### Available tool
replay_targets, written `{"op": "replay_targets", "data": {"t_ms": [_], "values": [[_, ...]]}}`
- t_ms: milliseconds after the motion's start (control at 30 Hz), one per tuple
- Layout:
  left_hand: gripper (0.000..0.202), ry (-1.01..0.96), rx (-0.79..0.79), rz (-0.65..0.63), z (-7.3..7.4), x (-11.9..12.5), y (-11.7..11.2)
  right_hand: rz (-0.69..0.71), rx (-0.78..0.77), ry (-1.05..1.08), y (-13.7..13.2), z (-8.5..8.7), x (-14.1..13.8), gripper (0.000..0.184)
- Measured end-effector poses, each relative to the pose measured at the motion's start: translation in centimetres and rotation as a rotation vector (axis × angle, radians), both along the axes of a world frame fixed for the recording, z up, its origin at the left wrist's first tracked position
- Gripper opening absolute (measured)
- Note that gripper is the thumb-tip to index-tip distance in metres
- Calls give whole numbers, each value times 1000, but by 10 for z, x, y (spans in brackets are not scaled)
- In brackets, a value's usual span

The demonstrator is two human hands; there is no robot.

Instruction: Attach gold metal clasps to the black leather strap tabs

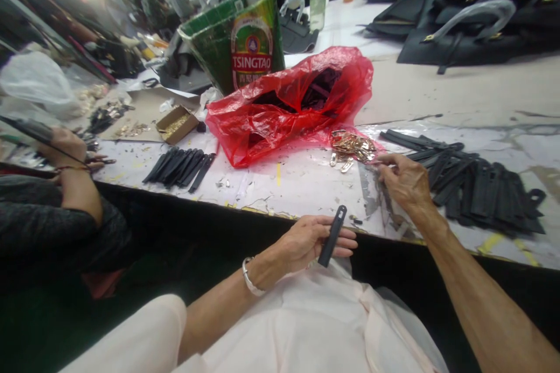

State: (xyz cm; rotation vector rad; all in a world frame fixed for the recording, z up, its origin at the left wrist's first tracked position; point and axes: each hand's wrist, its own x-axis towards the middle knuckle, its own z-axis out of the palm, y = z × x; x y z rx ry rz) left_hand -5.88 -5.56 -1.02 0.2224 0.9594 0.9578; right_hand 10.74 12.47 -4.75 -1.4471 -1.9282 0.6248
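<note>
My left hand is below the table edge, over my lap, with its fingers curled around a short black strap that stands nearly upright. My right hand rests on the worktable beside a small heap of gold metal clips. Its fingertips are pinched together at the heap's edge; what they hold is too small to name. A pile of black straps lies just right of that hand.
A red plastic bag with dark pieces lies mid-table, a green Tsingtao carton behind it. More black straps and a small cardboard box lie to the left. Another person's arm works at far left. Black handbags stand at the back right.
</note>
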Motion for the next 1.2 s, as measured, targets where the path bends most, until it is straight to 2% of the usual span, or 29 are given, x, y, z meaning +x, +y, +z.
{"op": "replay_targets", "data": {"t_ms": [100,267,400,533,700,933,1067,1200], "values": [[20,-2,32,33,-2,1,0,-33,-9,63,8,0,1,34],[36,59,81,51,-10,3,2,-59,-11,126,20,-7,6,39],[41,124,94,93,-16,5,4,-9,-12,124,25,-9,5,35],[43,147,100,111,-20,7,4,40,37,71,28,-9,-9,28],[42,168,108,115,-15,10,1,55,114,-28,34,-14,-29,17],[44,178,114,125,-8,10,0,66,158,-18,30,-20,-28,12],[44,195,145,124,-10,7,-1,77,170,31,25,-14,-29,17],[45,200,162,131,-11,3,-2,62,134,105,8,2,-27,20]]}}
